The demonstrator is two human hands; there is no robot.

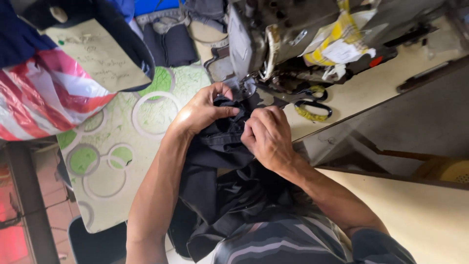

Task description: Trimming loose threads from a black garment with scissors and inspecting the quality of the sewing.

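Both hands work at frame centre under the sewing machine [273, 34] at 12 o'clock. Left hand [202, 110] pinches a fold of the dark garment [220, 166], thumb pressed on top. Right hand [266, 137] is curled, fingers gripping the same cloth just beside the left. Garment trails toward 6 o'clock. Yellow-wrapped scissors [310, 105] lie at 2 o'clock. Striped plastic bag [44, 98] at 9 o'clock on the circle-patterned tablecloth [122, 142].

A table covering [146, 117] patterned with green and white rings spreads across the tabletop's left part; beyond it a cream tabletop [371, 88] runs to the right edge; a red-and-white striped plastic bag [44, 98] lies at the far left corner; red floor tiles [12, 234] show below the left edge; soft daylight throughout.
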